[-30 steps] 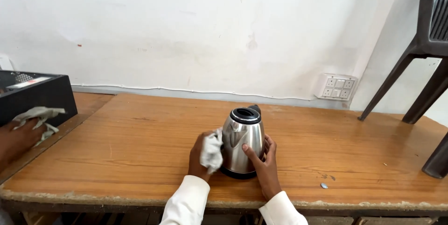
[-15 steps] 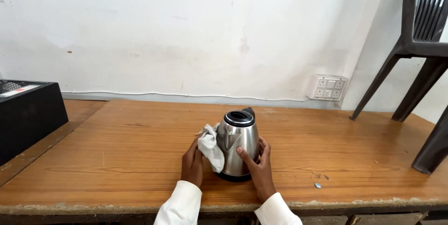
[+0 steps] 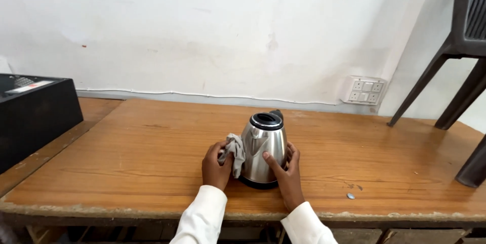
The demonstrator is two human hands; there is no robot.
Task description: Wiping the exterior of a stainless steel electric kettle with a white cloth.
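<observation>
Steel kettle (image 3: pixel 263 150) stands upright on the wooden surface (image 3: pixel 152 158), roughly centre, a bit toward the near edge; black lid rim on top, dark base touching the wood. Left hand (image 3: pixel 216 165) sits against the kettle's left side, its grip bunched around a grey cloth (image 3: pixel 234 151), which is pressed to the metal wall. Right hand (image 3: pixel 284 173) is laid on the kettle's right lower side, fingers spread flat on the body, thumb across the front; the grip braces the kettle, not closed around it. Both wrists in white sleeves (image 3: pixel 202 218) coming up from the near edge.

Small round coin-like thing (image 3: pixel 350 196) lies on the surface right of the right hand, near the front edge, apart from the kettle. Black box (image 3: pixel 35 117) stands at far left on a neighbouring wooden top. White wall behind, with a thin cable (image 3: pixel 177 93) running along it and a white socket panel (image 3: pixel 363 90) at right. Dark chair legs (image 3: pixel 445 87) at far right, one resting on the surface corner.
</observation>
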